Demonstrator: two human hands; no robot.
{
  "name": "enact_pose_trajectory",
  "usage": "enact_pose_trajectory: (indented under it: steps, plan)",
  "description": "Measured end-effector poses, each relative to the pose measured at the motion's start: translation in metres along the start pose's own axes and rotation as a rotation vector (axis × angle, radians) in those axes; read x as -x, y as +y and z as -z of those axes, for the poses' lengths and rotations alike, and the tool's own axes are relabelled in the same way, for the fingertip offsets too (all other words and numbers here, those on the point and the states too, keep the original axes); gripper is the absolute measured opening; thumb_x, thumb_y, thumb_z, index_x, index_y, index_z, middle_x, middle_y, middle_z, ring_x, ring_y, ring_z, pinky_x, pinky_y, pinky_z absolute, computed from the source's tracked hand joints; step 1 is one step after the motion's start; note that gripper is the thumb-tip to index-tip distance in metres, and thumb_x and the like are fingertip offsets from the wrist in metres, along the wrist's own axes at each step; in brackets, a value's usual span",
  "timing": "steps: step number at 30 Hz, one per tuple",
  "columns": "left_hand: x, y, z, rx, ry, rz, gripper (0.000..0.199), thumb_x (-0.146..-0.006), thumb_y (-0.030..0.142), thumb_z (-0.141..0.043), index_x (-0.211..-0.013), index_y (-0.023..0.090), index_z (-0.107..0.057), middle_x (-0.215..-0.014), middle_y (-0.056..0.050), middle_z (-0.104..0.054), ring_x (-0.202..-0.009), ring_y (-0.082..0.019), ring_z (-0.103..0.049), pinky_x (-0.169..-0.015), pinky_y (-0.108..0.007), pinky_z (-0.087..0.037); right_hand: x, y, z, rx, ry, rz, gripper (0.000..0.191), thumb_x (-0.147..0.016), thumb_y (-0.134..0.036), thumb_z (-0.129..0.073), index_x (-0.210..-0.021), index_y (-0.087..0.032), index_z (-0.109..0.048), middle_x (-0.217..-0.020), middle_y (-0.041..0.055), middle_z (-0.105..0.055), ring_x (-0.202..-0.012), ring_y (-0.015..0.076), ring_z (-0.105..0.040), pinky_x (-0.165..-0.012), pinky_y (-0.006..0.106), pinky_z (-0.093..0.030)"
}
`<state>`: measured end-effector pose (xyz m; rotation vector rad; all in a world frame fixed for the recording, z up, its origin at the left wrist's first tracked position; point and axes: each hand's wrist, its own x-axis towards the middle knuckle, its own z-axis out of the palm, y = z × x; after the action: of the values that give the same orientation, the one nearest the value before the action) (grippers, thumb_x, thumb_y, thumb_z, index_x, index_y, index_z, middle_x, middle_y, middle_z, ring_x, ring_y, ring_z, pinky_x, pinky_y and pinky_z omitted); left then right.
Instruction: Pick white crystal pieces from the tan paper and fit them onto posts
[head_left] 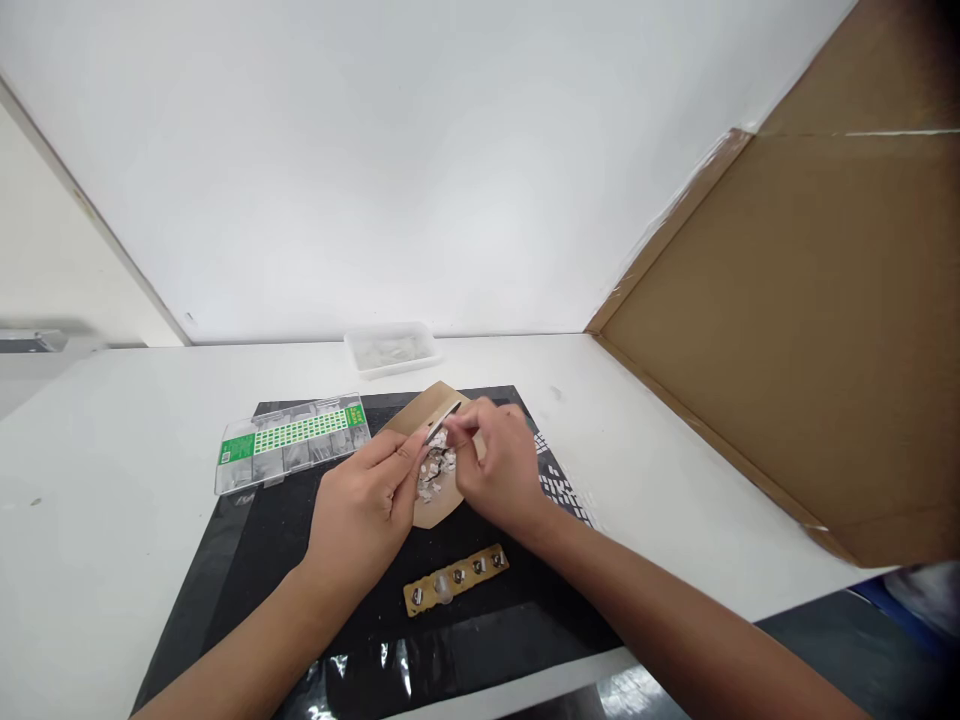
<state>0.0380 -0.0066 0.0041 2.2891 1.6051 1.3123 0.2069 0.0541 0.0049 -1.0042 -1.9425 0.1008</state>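
My left hand (371, 490) is closed in a pinch on a small thin strip (442, 422), pale with a dark edge. Close by, my right hand (495, 455) has thumb and fingertips pressed together at the strip's far end; what lies between them is too small to tell. Beneath both hands lies a brown paper sheet (429, 512) bearing small white bits (431, 488), partly covered by my fingers. Nearer to me, a narrow yellowish holder (469, 575) with several small shiny pieces rests on the black mat (330, 580).
To the left, a clear compartment case (292, 440) with a green label overlaps the mat's edge. A translucent tray (391, 350) stands by the back wall. Small white pieces (562, 490) are laid in rows at the mat's right edge. A large cardboard panel (810, 330) rises on the right.
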Motion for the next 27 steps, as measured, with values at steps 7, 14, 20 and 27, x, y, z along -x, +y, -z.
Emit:
enact_pose_trajectory:
  steps: [7,14,20,27]
  plan:
    - [0.0013,0.0010,-0.0050,-0.024,-0.028,0.001,0.027,-0.100,0.023,-0.053,-0.119,0.022,-0.073,-0.091,-0.002,-0.071,-0.072,-0.011,-0.066,-0.063,-0.023,-0.049,-0.0012,-0.0011,0.0011,-0.020,-0.004,-0.010,0.015,-0.095,-0.021,-0.054,-0.081,-0.023,-0.050,-0.075,-0.0016,-0.069,-0.065,0.0154,-0.061,-0.075,0.036,-0.035]
    - [-0.0008,0.0060,-0.0004,0.011,0.019,0.027,0.027,-0.100,0.023,-0.055,-0.120,0.024,-0.072,-0.093,-0.002,-0.073,-0.078,-0.013,-0.068,-0.067,-0.024,-0.051,0.0001,-0.0034,0.0073,-0.064,-0.001,0.036,0.013,-0.096,-0.019,-0.056,-0.084,-0.022,-0.050,-0.079,-0.0029,-0.070,-0.069,0.0142,-0.064,-0.077,0.036,-0.035]
    - [-0.0047,0.0088,0.0024,0.085,0.053,0.040,0.028,-0.099,0.022,-0.055,-0.121,0.026,-0.072,-0.087,0.000,-0.071,-0.071,-0.011,-0.065,-0.068,-0.025,-0.051,-0.0019,0.0020,0.0069,-0.072,-0.033,-0.025,0.015,-0.096,-0.020,-0.055,-0.083,-0.023,-0.050,-0.078,-0.0030,-0.070,-0.069,0.0149,-0.064,-0.076,0.036,-0.035]
    - [-0.0044,0.0063,-0.0008,0.077,0.019,0.030,0.028,-0.100,0.022,-0.054,-0.120,0.025,-0.072,-0.085,0.000,-0.069,-0.067,-0.010,-0.062,-0.065,-0.024,-0.049,0.0017,-0.0047,0.0028,-0.073,-0.063,-0.015,0.017,-0.098,-0.023,-0.052,-0.081,-0.022,-0.049,-0.073,-0.0020,-0.069,-0.064,0.0149,-0.061,-0.077,0.037,-0.034]
